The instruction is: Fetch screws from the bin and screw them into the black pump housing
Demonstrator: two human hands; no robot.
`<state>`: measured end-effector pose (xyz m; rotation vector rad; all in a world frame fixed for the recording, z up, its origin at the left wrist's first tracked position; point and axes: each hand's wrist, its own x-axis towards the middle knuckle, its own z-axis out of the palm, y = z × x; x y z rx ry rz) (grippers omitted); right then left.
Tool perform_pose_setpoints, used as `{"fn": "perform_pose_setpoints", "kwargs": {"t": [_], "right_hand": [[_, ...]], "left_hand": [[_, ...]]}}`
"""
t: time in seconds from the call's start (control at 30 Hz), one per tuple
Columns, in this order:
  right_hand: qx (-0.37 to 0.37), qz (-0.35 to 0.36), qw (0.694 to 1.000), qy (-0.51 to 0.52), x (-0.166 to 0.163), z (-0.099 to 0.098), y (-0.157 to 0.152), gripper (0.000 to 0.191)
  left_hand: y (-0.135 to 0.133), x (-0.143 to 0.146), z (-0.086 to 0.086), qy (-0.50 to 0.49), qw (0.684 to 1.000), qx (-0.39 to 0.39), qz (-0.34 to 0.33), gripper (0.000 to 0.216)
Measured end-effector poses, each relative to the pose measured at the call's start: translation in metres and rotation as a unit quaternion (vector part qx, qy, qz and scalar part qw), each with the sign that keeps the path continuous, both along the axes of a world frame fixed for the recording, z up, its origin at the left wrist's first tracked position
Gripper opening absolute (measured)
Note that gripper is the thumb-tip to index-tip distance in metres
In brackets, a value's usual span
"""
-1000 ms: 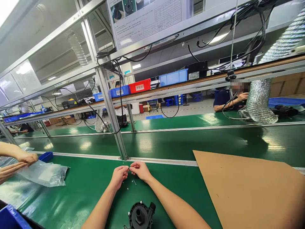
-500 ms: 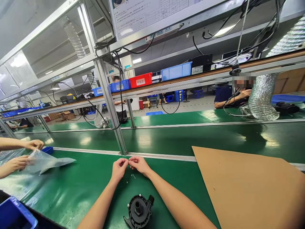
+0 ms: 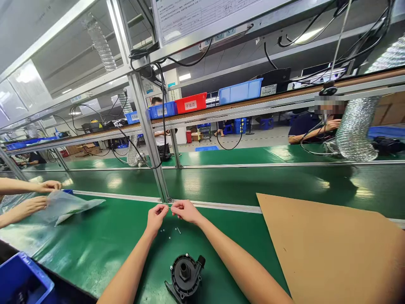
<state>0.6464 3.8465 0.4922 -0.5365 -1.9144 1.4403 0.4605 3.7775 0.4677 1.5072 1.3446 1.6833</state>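
At 9 o'clock on the green bench point(image 3: 104, 240), a co-worker's two hands point(image 3: 38, 196) on a clear plastic bag point(image 3: 68, 204), lying flat near the far rail; below them, at 8 o'clock, the corner of a blue bin point(image 3: 22, 280). Nearer the middle, left hand point(image 3: 155, 217) raised just off the bench, fingertips pressed together in a pinch, with something very small between them, too tiny to name. Just beside it, touching or almost touching at the fingertips, right hand point(image 3: 186, 211), its grip likewise pinched shut on the same small item, directly in front of the foot of the upright metal post point(image 3: 152, 139). Under the two hands, on the bare bench, a few loose small screws point(image 3: 171, 231), well scattered, none touched. Toward 6 o'clock, between the two forearms, a black round pump housing point(image 3: 185, 276) resting on the bench, open side up, with a short stub at its upper right. At 4 o'clock, a large brown cardboard sheet point(image 3: 329, 249) lying flat, apart from the hands. Far across at 2 o'clock, past the second green belt, another person seated beside a silver flexible duct point(image 3: 356, 126); above, on the shelf, blue and red bins point(image 3: 193, 103).
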Motion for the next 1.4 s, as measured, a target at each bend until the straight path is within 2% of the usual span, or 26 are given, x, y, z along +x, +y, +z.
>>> {"fn": "perform_pose_setpoints", "kwargs": {"t": [0.07, 0.13, 0.17, 0.23, 0.3, 0.4, 0.5, 0.6, 0.7, 0.9, 1.07, 1.2, 1.27, 1.33, 1.4], "right_hand": [[0.018, -0.009, 0.999, -0.026, 0.004, 0.007, -0.001, 0.028], [0.037, -0.024, 0.998, -0.05, 0.013, 0.021, -0.004, 0.023], [0.051, -0.025, 0.996, -0.067, 0.02, 0.032, -0.007, 0.022], [0.103, 0.001, 0.987, -0.12, 0.038, 0.057, -0.016, 0.024], [0.185, 0.063, 0.959, -0.204, 0.058, 0.085, -0.032, 0.027], [0.241, 0.173, 0.898, -0.324, 0.082, 0.119, -0.065, 0.023], [0.245, 0.253, 0.839, -0.415, 0.093, 0.135, -0.1, 0.02], [0.279, 0.269, 0.796, -0.465, 0.093, 0.138, -0.125, 0.021], [0.31, 0.237, 0.773, -0.5, 0.09, 0.135, -0.136, 0.023], [0.289, 0.202, 0.768, -0.534, 0.087, 0.127, -0.137, 0.026], [0.297, 0.159, 0.767, -0.546, 0.085, 0.122, -0.142, 0.025], [0.283, 0.143, 0.77, -0.553, 0.088, 0.124, -0.139, 0.031], [0.25, 0.164, 0.787, -0.539, 0.092, 0.125, -0.13, 0.036], [0.21, 0.193, 0.819, -0.498, 0.094, 0.123, -0.114, 0.036], [0.204, 0.169, 0.851, -0.453, 0.09, 0.114, -0.096, 0.032]], "left_hand": [[0.003, -0.006, -0.003, 0.017, 1.0, -0.001, 0.009, 0.041], [0.009, -0.019, -0.008, 0.105, 0.993, -0.008, 0.054, 0.037], [0.012, -0.027, -0.012, 0.182, 0.979, -0.024, 0.086, 0.035], [0.018, -0.043, -0.018, 0.334, 0.929, -0.073, 0.14, 0.04], [0.022, -0.054, -0.024, 0.416, 0.886, -0.12, 0.165, 0.046], [0.025, -0.055, -0.028, 0.445, 0.864, -0.147, 0.183, 0.047], [0.023, -0.044, -0.027, 0.475, 0.844, -0.16, 0.192, 0.047], [0.02, -0.039, -0.023, 0.482, 0.837, -0.172, 0.192, 0.045], [0.019, -0.046, -0.018, 0.465, 0.844, -0.181, 0.198, 0.039], [0.016, -0.066, -0.01, 0.41, 0.867, -0.198, 0.206, 0.016], [0.01, -0.067, -0.005, 0.398, 0.866, -0.221, 0.209, 0.017], [0.004, -0.062, -0.001, 0.422, 0.859, -0.226, 0.183, 0.017], [0.002, -0.06, 0.0, 0.437, 0.853, -0.228, 0.17, 0.017], [0.001, -0.059, 0.0, 0.447, 0.85, -0.228, 0.162, 0.02], [0.0, -0.059, -0.001, 0.452, 0.848, -0.226, 0.159, 0.022]]}}
